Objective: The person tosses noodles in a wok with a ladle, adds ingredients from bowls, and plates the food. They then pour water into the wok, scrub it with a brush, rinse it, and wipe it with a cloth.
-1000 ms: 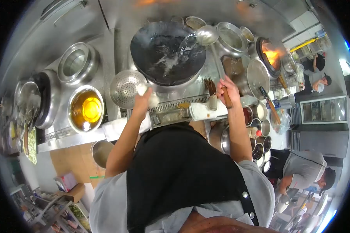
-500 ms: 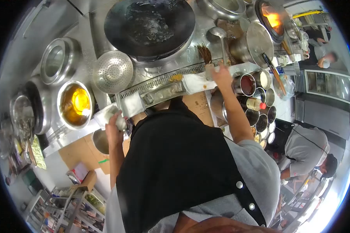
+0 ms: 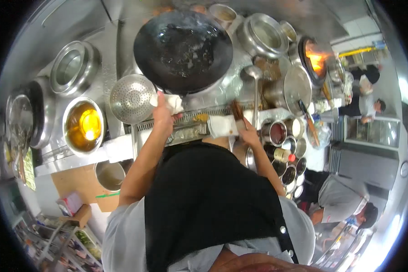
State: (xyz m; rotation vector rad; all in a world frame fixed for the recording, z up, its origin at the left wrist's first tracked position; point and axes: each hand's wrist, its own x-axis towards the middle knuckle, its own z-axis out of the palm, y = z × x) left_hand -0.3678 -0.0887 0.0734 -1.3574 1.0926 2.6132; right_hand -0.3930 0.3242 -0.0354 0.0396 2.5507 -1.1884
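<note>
Clasps a white cloth (image 3: pixel 173 104) in the left hand (image 3: pixel 164 119), with fingers wrapped around it, just beside the near left rim of the wok (image 3: pixel 161 54). Holds the brush (image 3: pixel 238 114) in the right hand (image 3: pixel 249 133), with fingers curled around the handle's lower end, to the near right of the wok. Judge the wok heavy, rigid, likely hot and slick: best taken by the rim through soft cloth. Expect a light brush, springy-bristled: best gripped low.

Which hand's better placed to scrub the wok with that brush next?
Likely the right hand: it grips the brush. The left hand holds a white cloth beside the wok.
</note>
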